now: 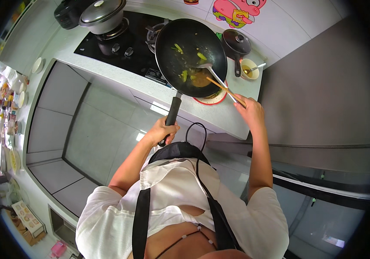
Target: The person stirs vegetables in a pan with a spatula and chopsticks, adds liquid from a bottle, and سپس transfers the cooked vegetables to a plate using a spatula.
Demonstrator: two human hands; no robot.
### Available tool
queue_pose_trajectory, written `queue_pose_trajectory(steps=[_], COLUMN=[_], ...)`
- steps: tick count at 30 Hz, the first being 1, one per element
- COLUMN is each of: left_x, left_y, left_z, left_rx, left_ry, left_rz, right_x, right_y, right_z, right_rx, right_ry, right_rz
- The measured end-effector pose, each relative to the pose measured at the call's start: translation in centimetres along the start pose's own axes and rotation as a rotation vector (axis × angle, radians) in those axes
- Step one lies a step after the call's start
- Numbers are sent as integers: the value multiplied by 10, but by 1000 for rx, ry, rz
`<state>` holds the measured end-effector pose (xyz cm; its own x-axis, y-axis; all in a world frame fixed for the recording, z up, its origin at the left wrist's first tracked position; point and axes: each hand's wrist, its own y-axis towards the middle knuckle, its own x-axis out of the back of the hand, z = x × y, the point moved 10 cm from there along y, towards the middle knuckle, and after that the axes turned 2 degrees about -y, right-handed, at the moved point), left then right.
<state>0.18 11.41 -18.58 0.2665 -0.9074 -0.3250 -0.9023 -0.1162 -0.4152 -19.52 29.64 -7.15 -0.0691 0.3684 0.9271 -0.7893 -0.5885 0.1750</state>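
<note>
Left grip (pixel 162 131) around wok handle (pixel 172 113)

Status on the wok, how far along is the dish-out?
Done: the wok is off the burner, tipped over a red-rimmed plate, and mostly emptied. In hand: the left hand grips the wok handle while the right hand works a ladle and chopsticks. Left: a few green pieces and brown sauce remain inside.
</note>
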Motion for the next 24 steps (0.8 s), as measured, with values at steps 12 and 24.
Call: queue_pose_trajectory(steps=[12,24], left_x=[8,13], left_y=[0,-4], left_z=[-17,-33], left_rx=[-47,-76], left_ry=[179,287], left_rz=[-91,-133], right_x=[17,24], right_y=[-17,31], right_z=[-14,-17], right_rx=[-20,-121], right_ry=[65,101], right_rz=[-77,-109])
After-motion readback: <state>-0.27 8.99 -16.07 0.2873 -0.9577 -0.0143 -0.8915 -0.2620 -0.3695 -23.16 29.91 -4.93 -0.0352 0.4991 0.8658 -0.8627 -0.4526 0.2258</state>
